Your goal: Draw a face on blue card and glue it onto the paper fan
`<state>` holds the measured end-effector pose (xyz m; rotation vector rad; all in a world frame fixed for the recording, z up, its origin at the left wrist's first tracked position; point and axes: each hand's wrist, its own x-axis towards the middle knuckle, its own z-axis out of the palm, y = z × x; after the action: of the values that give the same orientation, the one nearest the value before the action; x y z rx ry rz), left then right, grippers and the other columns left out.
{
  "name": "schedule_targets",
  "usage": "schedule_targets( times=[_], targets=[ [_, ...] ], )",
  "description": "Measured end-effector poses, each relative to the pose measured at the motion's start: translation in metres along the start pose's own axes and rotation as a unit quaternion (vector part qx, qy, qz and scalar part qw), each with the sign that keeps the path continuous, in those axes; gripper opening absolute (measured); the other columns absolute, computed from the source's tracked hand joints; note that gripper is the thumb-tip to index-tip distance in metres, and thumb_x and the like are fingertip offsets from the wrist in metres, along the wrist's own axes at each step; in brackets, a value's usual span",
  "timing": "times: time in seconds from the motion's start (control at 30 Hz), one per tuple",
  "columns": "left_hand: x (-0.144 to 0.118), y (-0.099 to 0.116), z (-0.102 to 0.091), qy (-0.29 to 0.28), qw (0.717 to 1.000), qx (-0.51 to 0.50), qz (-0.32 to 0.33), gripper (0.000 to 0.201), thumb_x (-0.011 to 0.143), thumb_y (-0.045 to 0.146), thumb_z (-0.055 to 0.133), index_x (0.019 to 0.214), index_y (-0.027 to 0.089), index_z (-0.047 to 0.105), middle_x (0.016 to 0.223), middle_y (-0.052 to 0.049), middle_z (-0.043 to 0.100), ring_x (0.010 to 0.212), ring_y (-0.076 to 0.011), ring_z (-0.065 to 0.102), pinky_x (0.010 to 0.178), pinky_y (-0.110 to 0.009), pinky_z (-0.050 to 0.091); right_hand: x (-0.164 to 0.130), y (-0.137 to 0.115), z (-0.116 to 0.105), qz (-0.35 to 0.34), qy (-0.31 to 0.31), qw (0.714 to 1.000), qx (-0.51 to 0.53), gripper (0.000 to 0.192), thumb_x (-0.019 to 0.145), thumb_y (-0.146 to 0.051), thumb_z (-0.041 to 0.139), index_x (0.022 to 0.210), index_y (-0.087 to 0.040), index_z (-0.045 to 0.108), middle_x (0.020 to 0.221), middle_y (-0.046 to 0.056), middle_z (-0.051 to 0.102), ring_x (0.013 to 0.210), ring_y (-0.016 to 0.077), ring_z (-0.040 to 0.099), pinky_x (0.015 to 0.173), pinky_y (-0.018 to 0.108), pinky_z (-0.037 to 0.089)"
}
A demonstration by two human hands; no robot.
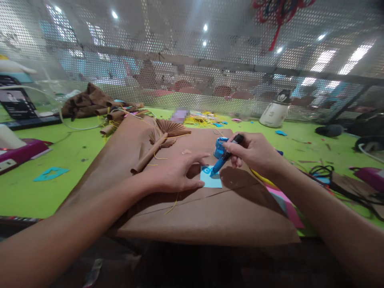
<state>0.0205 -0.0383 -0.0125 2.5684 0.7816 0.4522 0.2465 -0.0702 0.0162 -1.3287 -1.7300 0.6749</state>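
My right hand grips a blue marker with a black end, its tip down on a small light-blue paper square. Dark blue round marks show near the top of that square. My left hand lies at the square's left side, thumb and fingers spread apart, the thumb tip at its edge. Just behind the marker stands a roll of blue tape. Under both hands is a large sheet of brown paper. A folded brown paper fan piece with a rolled stem rests behind my left hand.
Brown paper rolls with yellow string lie at the back left. A white bottle stands at the back right. A purple power strip is at the left, black cables at the right. Pink paper lies under my right forearm.
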Motion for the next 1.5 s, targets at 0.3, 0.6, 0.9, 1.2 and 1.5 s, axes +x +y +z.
schedule_targets(
  times=[0.3,0.6,0.9,1.2,1.5],
  targets=[
    [-0.0004,0.0006,-0.0005,-0.006,1.000,0.004,-0.003,0.059,0.079,0.035,0.065,0.134,0.026,0.044,0.132,-0.007,0.054,0.119,-0.0275,0.048,0.100,-0.044,0.040,0.0001,-0.0014,0.0006,0.003,0.002,1.000,0.001,0.028,0.083,-0.033,0.060,0.062,-0.018,0.049,0.047,-0.002,0.056,0.041,0.0099,0.053,0.047,0.025,0.043],
    [-0.0009,0.0024,-0.0011,-0.012,1.000,0.018,-0.016,0.064,0.080,0.037,0.064,0.138,0.025,0.040,0.129,-0.008,0.056,0.119,-0.0272,0.048,0.100,-0.043,0.039,-0.0001,-0.0026,0.0006,0.018,0.005,1.000,0.010,0.029,0.082,-0.035,0.061,0.063,-0.019,0.048,0.046,-0.002,0.056,0.040,0.0101,0.053,0.046,0.025,0.042],
    [-0.0003,0.0032,-0.0021,-0.015,1.000,0.017,-0.020,0.064,0.080,0.036,0.064,0.138,0.025,0.039,0.130,-0.007,0.055,0.120,-0.0271,0.048,0.101,-0.042,0.039,0.0013,0.0010,-0.0005,0.003,0.005,1.000,-0.009,0.030,0.083,-0.035,0.061,0.061,-0.017,0.052,0.048,-0.001,0.058,0.041,0.0102,0.054,0.047,0.025,0.043],
    [-0.0007,0.0002,-0.0012,-0.019,1.000,0.011,-0.017,0.057,0.080,0.040,0.064,0.133,0.027,0.044,0.135,-0.007,0.051,0.124,-0.0279,0.045,0.104,-0.046,0.036,0.0006,-0.0039,-0.0014,0.005,-0.001,1.000,-0.018,0.031,0.082,-0.033,0.061,0.057,-0.017,0.053,0.046,0.000,0.058,0.041,0.0103,0.053,0.047,0.025,0.043],
    [0.0008,0.0001,-0.0016,-0.017,1.000,0.015,-0.022,0.056,0.079,0.039,0.064,0.131,0.026,0.047,0.134,-0.007,0.053,0.123,-0.0292,0.046,0.103,-0.047,0.037,0.0019,0.0007,-0.0021,-0.003,0.009,1.000,-0.028,0.028,0.083,-0.032,0.059,0.060,-0.018,0.053,0.048,0.000,0.058,0.042,0.0112,0.055,0.048,0.025,0.043]
  ],
)
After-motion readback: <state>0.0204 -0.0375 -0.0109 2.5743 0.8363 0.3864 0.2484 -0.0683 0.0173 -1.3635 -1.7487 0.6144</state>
